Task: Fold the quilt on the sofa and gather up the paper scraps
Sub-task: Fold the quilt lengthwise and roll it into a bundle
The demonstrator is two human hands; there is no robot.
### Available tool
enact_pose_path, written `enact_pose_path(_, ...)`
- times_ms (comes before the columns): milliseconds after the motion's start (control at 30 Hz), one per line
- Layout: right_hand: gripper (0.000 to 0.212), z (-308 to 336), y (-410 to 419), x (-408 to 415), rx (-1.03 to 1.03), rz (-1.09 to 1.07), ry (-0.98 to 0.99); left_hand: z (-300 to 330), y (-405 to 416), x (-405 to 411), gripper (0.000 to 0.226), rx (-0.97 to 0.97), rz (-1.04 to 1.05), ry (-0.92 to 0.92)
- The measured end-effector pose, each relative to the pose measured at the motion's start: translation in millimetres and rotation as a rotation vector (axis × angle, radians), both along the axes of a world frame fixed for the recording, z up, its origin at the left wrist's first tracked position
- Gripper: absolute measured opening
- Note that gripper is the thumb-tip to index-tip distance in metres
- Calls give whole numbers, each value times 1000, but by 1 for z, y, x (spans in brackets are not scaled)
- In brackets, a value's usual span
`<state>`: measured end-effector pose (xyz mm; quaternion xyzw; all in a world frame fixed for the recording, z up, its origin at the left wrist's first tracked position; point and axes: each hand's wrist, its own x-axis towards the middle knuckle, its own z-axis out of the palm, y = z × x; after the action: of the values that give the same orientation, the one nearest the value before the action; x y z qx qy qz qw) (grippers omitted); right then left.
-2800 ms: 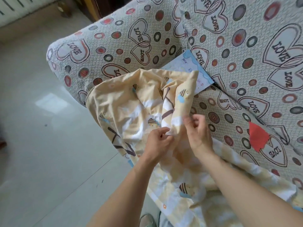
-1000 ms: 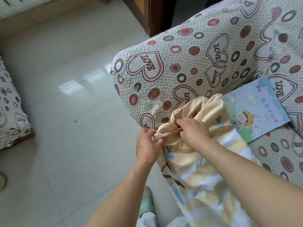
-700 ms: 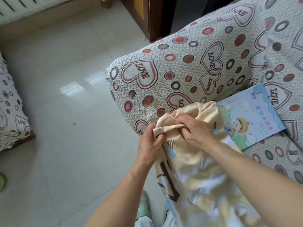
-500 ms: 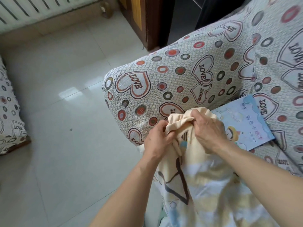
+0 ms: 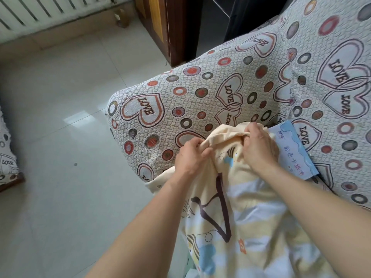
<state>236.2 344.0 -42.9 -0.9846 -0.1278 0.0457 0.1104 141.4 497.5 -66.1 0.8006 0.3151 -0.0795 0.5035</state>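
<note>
The pale yellow quilt point(image 5: 236, 223) with bee and cloud prints hangs from my hands over the sofa seat's front edge. My left hand point(image 5: 190, 155) grips its bunched top edge on the left. A short way to the right, my right hand point(image 5: 259, 147) grips the same edge with curled fingers. A light blue paper booklet point(image 5: 293, 151) lies on the sofa seat right behind my right hand, partly covered by it. No loose paper scraps show in this view.
The sofa point(image 5: 200, 97) wears a heart-and-circle cover; its armrest stands just beyond my hands. Pale floor tiles point(image 5: 66, 137) spread to the left. A dark wooden cabinet point(image 5: 172, 27) and a white radiator point(image 5: 40, 11) stand at the back. Another covered seat point(image 5: 8, 157) shows at the left edge.
Both hands gathered the quilt's edge into a bunch and lifted it up beside the armrest. The view swung left, so the red paper scrap on the seat left the frame.
</note>
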Motion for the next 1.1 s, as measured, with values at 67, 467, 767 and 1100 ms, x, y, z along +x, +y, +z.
enact_pose_path(67,11,-6,0,-4,24,-1,31,-1,8,-13,32,-95,-65,42)
enact_pose_path(467,36,-26,19,-34,132,-18,10,-26,47,-80,14,205,-181,177)
enact_pose_path(767,68,-52,45,-73,-188,136,234,-8,55,-80,23,-102,-76,109)
enact_pose_path(1100,15,-69,31,-73,18,29,285,5,77,-91,10,-346,-19,267)
